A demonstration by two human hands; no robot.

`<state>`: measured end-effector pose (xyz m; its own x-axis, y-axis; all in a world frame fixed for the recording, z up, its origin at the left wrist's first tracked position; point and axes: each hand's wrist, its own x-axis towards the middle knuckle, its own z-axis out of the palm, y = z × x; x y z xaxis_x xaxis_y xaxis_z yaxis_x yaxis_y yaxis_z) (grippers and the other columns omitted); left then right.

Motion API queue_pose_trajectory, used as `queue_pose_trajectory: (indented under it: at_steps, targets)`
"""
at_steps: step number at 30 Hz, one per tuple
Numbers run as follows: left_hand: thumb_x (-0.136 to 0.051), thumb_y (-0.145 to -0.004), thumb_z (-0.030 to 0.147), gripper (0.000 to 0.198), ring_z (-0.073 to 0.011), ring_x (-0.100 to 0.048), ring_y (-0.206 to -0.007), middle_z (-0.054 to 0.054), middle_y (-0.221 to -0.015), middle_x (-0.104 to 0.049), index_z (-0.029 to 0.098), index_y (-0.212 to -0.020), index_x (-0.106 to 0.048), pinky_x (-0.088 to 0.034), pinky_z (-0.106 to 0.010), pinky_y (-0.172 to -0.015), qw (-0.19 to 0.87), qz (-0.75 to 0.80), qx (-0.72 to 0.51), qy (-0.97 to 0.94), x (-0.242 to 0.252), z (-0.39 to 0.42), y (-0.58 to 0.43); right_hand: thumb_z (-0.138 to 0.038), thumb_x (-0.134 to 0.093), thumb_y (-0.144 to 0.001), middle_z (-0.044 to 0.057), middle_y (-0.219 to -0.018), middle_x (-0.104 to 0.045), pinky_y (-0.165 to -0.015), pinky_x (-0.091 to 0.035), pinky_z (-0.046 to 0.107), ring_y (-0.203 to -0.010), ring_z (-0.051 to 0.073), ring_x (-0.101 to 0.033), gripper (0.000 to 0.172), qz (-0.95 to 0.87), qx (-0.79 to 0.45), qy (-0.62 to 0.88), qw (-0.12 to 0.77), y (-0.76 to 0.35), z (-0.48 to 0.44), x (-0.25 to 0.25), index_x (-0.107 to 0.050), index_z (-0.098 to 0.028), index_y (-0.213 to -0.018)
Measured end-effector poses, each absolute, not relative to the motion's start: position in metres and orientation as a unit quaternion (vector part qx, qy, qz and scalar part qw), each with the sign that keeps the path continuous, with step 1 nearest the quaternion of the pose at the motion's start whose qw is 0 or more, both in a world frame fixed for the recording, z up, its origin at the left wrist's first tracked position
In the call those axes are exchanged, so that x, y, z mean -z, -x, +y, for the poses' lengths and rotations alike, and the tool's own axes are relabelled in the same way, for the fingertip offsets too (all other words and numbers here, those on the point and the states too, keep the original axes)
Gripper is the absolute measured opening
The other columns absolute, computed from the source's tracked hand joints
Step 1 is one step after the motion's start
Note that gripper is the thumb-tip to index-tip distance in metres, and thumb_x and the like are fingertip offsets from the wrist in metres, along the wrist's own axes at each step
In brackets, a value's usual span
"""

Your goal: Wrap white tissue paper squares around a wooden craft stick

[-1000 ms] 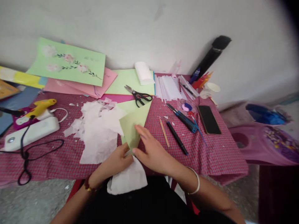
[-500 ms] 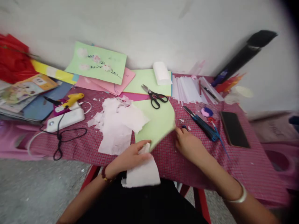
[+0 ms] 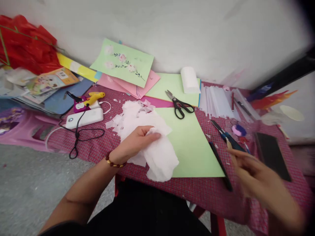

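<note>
White tissue [image 3: 161, 157] was clamped in the curled left hand [image 3: 134, 144], apparently to hold it gathered over the green sheet [image 3: 192, 144]; right hand [image 3: 256, 177] blurred, grip indeterminate.

Person, head-worn view; two arms and lap in frame.

- Left grip [image 3: 137, 142]: bare, fingers sharply seen.
- Left wrist: bracelet [image 3: 115, 163], a single strand of small round dark-red beads, sitting close to the wrist.
- Left forearm: uncovered to the elbow; a dark sleeve edge shows at the upper arm by the lower frame corner.
- Right grip [image 3: 248, 165]: bare, smeared by motion blur, detail unreadable.
- Right forearm: uncovered, equally blurred; wristwear cannot be told.
- Torso and lap: black garment [image 3: 150, 213], plain and matte, filling the lower middle.
</note>
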<state>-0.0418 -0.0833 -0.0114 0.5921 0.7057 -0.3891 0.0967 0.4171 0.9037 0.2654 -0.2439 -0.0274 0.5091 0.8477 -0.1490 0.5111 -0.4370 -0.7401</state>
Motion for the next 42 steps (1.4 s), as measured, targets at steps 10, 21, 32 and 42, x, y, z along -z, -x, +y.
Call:
queue_pose_trajectory:
  at_steps: [10, 21, 32, 42]
  targets:
    - [-0.045, -0.087, 0.042, 0.036, -0.0136, -0.053, -0.068, -0.001, -0.068, -0.058, 0.014, -0.071, -0.062, -0.044, -0.024, -0.063, 0.632, 0.347, -0.11, -0.684, 0.023, -0.082, 0.006, -0.025, -0.068, -0.076, -0.002, -0.059, -0.058, -0.055, -0.046, 0.03, -0.053, 0.013, -0.055, 0.006, -0.388, -0.409, 0.49, 0.664, -0.212, -0.19, 0.016, -0.068, -0.026, -0.083]
    - [-0.046, -0.083, 0.028, 0.026, -0.0094, -0.044, -0.06, 0.001, -0.062, -0.051, 0.013, -0.073, -0.065, -0.033, -0.02, -0.053, 0.615, 0.332, -0.099, -0.708, 0.058, -0.096, -0.012, -0.021, -0.046, -0.093, 0.0, -0.075, -0.065, -0.046, -0.041, 0.026, -0.049, 0.011, -0.056, 0.013, -0.357, -0.4, 0.517, 0.667, -0.187, -0.172, 0.052, -0.058, -0.021, -0.088]
    - [-0.037, -0.089, 0.024, 0.033, -0.0086, -0.034, -0.055, 0.003, -0.057, -0.036, 0.016, -0.056, -0.037, -0.024, -0.023, -0.051, 0.571, 0.302, -0.074, -0.76, 0.057, -0.1, -0.009, -0.022, -0.062, -0.082, -0.007, -0.054, -0.036, -0.045, -0.029, 0.021, -0.047, 0.007, -0.035, 0.003, -0.586, -0.388, 0.616, 0.355, -0.178, -0.174, 0.056, -0.062, -0.02, -0.081]
    - [-0.05, -0.081, 0.022, 0.007, -0.006, -0.047, -0.053, 0.004, -0.067, -0.054, 0.016, -0.085, -0.051, -0.034, -0.017, -0.049, 0.781, 0.304, -0.117, -0.534, 0.054, -0.098, -0.006, -0.024, -0.061, -0.08, -0.01, -0.051, -0.034, -0.041, -0.021, 0.018, -0.043, 0.005, -0.028, 0.012, -0.449, -0.554, 0.576, 0.399, -0.173, -0.173, 0.062, -0.052, -0.019, -0.075]
